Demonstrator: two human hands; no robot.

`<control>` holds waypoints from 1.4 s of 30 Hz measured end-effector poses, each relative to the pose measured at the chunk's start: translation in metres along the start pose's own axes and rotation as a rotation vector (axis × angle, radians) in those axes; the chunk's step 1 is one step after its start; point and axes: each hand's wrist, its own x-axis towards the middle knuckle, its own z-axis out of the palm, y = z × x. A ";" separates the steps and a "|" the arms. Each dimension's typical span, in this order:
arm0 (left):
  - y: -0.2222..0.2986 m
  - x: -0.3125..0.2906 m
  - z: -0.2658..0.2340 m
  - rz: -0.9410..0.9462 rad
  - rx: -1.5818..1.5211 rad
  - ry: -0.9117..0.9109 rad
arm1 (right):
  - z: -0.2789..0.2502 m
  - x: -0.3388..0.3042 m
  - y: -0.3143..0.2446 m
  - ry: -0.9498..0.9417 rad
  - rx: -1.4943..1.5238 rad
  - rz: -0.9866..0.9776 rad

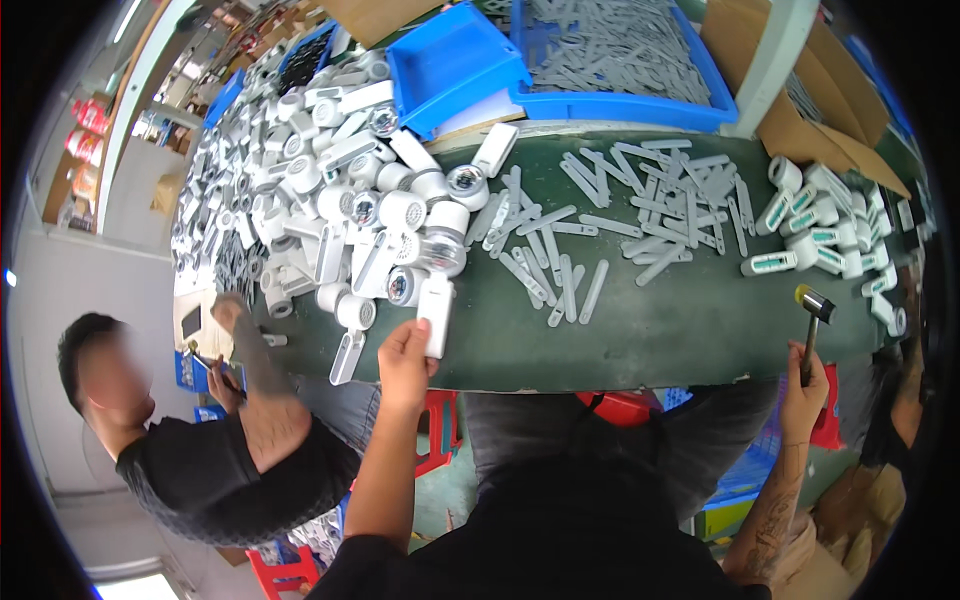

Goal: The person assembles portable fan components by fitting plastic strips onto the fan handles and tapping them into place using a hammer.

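Observation:
My left hand [403,368] is closed on the handle of a white plastic handheld device [434,312], held upright at the near edge of a big heap of similar devices [300,200]. Whether the round clear head just beyond belongs to it, I cannot tell. Over the table's right front edge, my right hand [804,392] grips a small hammer [816,305] by its shaft; the head is black and yellow and points up. Between the hands, farther back, lie loose grey flat strips [690,200]. Devices with green-marked handles [825,225] are piled at the right.
A blue tray [460,65] leans at the back beside a blue bin [620,108] full of grey strips. A cardboard box [840,140] stands at the back right, near a metal post [780,65]. On the left a co-worker [220,460] sits holding a tool. The green table [500,365] ends before my lap.

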 end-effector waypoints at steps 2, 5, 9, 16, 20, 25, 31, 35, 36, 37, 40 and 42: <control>0.024 -0.005 0.010 -0.408 -0.939 -0.174 | -0.009 -0.012 0.002 -0.047 -0.040 0.123; 0.040 -0.001 0.025 -0.446 -1.073 -0.217 | -0.014 -0.014 0.018 0.044 0.003 0.026; 0.036 -0.013 0.041 -0.190 -0.357 0.054 | -0.032 -0.003 0.012 0.173 -0.013 0.077; -0.017 -0.063 -0.062 0.410 0.852 0.158 | -0.015 0.083 -0.040 0.219 -0.068 0.028; -0.017 -0.040 -0.048 0.262 0.846 0.203 | -0.019 0.119 -0.049 0.233 -0.273 -0.007; -0.024 -0.032 -0.024 0.605 1.124 0.546 | -0.016 0.143 -0.018 0.296 -0.419 -0.218; 0.004 -0.073 0.026 0.758 0.899 0.300 | -0.036 0.052 -0.035 0.042 -0.257 0.140; 0.025 -0.066 0.112 0.734 0.581 -0.222 | -0.018 -0.002 -0.008 0.110 -0.290 0.029; 0.025 -0.056 0.132 0.754 0.462 -0.401 | -0.008 -0.007 -0.007 0.083 -0.341 0.053; 0.034 -0.054 0.161 0.539 0.318 -0.535 | 0.008 -0.012 -0.014 0.129 -0.236 0.045; 0.067 -0.057 0.246 0.062 -0.044 -0.864 | 0.041 -0.029 -0.054 -0.042 0.421 0.530; 0.077 -0.057 0.266 -0.003 -0.132 -0.842 | 0.063 -0.038 -0.099 -0.096 0.753 0.672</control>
